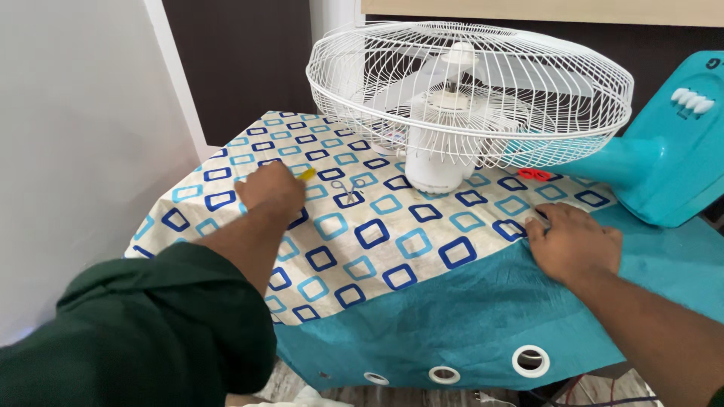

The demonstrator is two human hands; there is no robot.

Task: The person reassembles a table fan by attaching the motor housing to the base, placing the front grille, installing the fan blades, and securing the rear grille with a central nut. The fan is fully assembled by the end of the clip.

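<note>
The left hand point(270, 190) rests knuckles-up on the cream cloth printed with dark blue and light blue squares point(354, 249), its fingers curled around a slim yellow-tipped tool point(305, 174). Only the yellow end shows, poking out past the fingers toward the right and slightly away from the person; the tool's long axis seems to run roughly left to right across the cloth, though most of it is hidden in the fist. Just beside that tip lies a small pair of metal clips or pins point(347, 188), too small to tell apart.

The right hand point(572, 240) lies flat, fingers together, pressing down where the printed cloth meets the teal fabric with white ring eyelets point(483, 316) that hangs over the table's front edge.

Between the hands, farther back, a white pedestal fan head with a wire cage point(467, 90) lies face up on its motor housing. Its teal plastic base point(671, 158) leans at the right, and a small red item point(535, 174) lies near it.
</note>
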